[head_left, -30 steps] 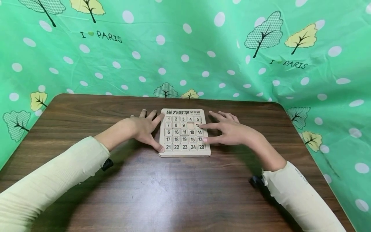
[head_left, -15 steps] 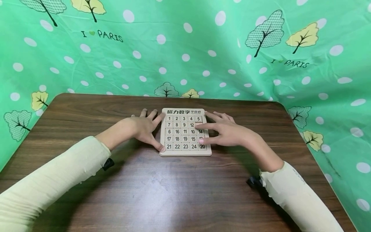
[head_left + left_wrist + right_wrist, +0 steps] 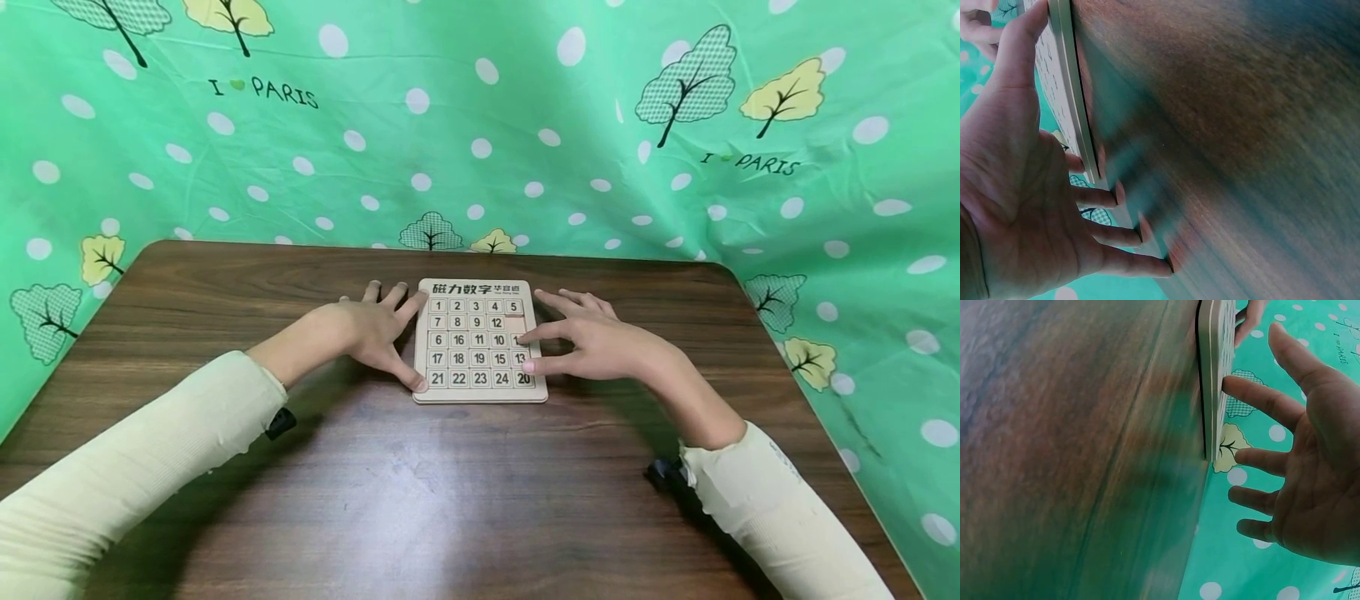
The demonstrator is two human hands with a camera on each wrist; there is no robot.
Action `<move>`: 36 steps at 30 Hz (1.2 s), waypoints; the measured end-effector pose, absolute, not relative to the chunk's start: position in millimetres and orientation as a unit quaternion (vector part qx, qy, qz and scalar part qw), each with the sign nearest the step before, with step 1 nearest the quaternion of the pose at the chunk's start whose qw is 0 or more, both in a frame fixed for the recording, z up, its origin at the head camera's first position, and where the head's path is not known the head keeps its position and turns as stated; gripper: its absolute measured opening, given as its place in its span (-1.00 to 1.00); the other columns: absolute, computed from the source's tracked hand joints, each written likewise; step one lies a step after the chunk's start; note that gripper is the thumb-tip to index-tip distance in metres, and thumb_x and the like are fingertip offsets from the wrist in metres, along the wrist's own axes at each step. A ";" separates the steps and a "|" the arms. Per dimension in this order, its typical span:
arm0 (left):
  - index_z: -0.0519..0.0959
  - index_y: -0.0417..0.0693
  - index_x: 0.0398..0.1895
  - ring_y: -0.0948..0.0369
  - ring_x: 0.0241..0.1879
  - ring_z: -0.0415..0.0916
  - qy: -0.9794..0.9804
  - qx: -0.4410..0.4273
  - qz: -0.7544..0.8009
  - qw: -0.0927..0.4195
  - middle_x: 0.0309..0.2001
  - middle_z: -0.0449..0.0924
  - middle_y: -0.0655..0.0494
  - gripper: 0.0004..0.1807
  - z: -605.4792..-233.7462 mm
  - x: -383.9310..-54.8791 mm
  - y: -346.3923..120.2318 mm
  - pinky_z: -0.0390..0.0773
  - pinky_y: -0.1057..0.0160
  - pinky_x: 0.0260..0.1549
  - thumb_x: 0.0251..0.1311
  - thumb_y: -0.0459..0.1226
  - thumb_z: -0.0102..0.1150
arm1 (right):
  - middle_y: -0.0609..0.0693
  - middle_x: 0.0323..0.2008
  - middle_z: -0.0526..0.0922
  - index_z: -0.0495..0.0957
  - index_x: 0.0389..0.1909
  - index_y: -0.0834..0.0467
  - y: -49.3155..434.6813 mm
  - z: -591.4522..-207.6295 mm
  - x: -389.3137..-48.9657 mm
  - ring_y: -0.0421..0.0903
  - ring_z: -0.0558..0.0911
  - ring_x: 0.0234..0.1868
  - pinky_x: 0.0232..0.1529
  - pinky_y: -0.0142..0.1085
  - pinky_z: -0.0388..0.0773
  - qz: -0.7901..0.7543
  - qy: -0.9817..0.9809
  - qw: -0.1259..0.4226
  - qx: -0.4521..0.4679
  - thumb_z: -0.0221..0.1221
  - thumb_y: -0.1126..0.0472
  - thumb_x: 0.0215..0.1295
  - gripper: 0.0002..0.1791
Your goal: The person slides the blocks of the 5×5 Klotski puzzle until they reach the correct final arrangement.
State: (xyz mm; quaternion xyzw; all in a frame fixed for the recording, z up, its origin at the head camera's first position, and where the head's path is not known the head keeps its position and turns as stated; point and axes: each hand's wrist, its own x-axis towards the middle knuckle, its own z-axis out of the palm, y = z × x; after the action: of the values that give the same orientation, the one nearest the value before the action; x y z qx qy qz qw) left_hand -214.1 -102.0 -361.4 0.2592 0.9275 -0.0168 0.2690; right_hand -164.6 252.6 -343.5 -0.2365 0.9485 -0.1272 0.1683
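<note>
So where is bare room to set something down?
The table is bare in front of the puzzle, between the sleeves; a strip lies beyond it, before the green cloth. The left hand and right hand crowd its sides.

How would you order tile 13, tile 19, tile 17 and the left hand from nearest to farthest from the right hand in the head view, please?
1. Tile 13: right end of its row, next to the right hand.
2. Tile 19: middle of the same row.
3. Tile 17: left end of that row.
4. Left hand: at the left side of the puzzle board.
</note>
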 end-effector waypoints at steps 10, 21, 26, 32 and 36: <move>-0.39 0.10 0.91 -0.52 0.81 -0.31 0.928 0.259 -0.018 0.268 0.88 -0.32 -0.33 0.67 -362.2 -213.8 -102.2 0.14 -0.77 0.52 0.05 0.66 0.36 | 0.16 0.89 -0.05 0.46 0.67 -0.40 241.3 -352.6 -170.1 0.48 -0.02 0.84 0.71 0.59 -0.16 -0.115 0.946 0.165 -0.254 0.30 -0.48 0.50 -0.21; -0.41 0.10 0.91 -0.51 0.81 -0.32 0.927 0.258 -0.019 0.270 0.88 -0.33 -0.31 0.68 -361.6 -214.1 -101.8 0.13 -0.76 0.53 0.05 0.67 0.36 | 0.19 0.87 0.01 0.55 0.60 -0.40 251.1 -350.4 -171.0 0.47 -0.04 0.84 0.69 0.61 -0.17 -0.102 0.955 0.176 -0.216 0.29 -0.51 0.47 -0.26; -0.40 0.10 0.91 -0.51 0.81 -0.31 0.928 0.258 -0.019 0.269 0.88 -0.32 -0.32 0.68 -360.8 -213.5 -102.0 0.14 -0.76 0.53 0.05 0.66 0.36 | 0.19 0.87 0.02 0.58 0.58 -0.38 251.4 -350.1 -170.3 0.47 -0.04 0.84 0.69 0.61 -0.17 -0.104 0.956 0.167 -0.217 0.30 -0.52 0.46 -0.26; -0.38 0.08 0.91 -0.52 0.81 -0.30 0.928 0.258 -0.016 0.267 0.88 -0.31 -0.33 0.67 -359.9 -213.3 -102.1 0.14 -0.77 0.52 0.06 0.65 0.37 | 0.19 0.87 0.03 0.59 0.58 -0.36 243.5 -350.6 -164.4 0.46 0.00 0.84 0.70 0.60 -0.13 -0.118 0.945 0.165 -0.256 0.34 -0.45 0.48 -0.29; -0.38 0.08 0.91 -0.53 0.80 -0.31 0.928 0.260 -0.013 0.268 0.88 -0.31 -0.33 0.67 -359.4 -213.9 -101.6 0.14 -0.78 0.51 0.06 0.65 0.37 | 0.19 0.86 0.04 0.60 0.56 -0.36 237.9 -351.9 -160.0 0.48 0.00 0.84 0.69 0.62 -0.12 -0.113 0.941 0.168 -0.271 0.35 -0.41 0.49 -0.32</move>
State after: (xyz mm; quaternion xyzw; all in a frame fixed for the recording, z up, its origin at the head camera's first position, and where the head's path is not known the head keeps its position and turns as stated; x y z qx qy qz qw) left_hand -213.9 -101.6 -359.4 0.2599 0.9276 -0.0135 0.2679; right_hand -160.0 237.9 -351.9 -0.2709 0.9411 -0.1131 0.1677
